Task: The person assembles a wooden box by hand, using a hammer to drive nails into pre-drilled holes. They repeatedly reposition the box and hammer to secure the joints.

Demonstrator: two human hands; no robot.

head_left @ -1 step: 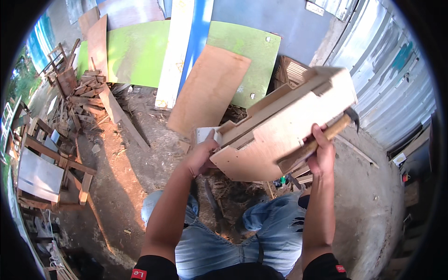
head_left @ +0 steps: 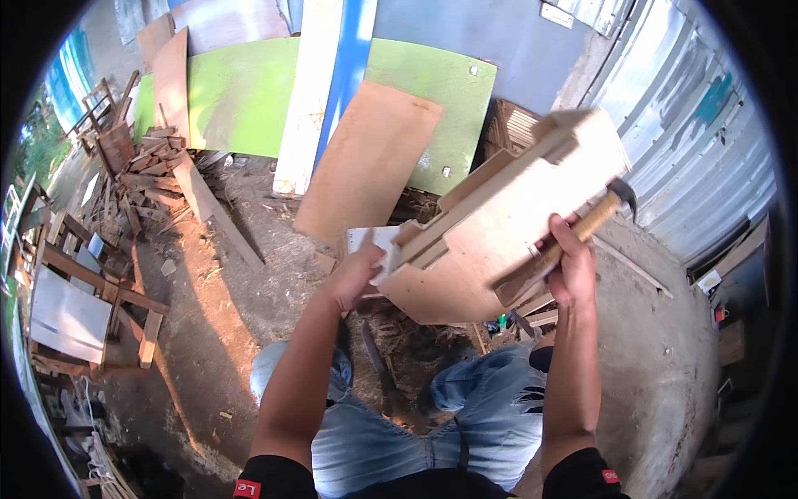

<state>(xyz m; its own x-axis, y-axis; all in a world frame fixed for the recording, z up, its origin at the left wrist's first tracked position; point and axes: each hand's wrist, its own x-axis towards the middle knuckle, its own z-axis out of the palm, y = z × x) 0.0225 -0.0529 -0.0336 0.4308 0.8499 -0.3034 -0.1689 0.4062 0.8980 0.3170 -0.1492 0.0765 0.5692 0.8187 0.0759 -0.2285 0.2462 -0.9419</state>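
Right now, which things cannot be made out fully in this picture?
Head view:
wooden box: far side, turned from camera
hammer: part of its handle, covered by the right hand
slatted crate: lower part, behind the box
corrugated wall: outer part, cut off at picture's edge

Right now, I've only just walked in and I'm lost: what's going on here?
A person holds up a pale wooden box-like piece, with the left hand at its left end. The right hand grips a hammer by its wooden handle, alongside the piece. Beyond, a tan board stands before a green panel.
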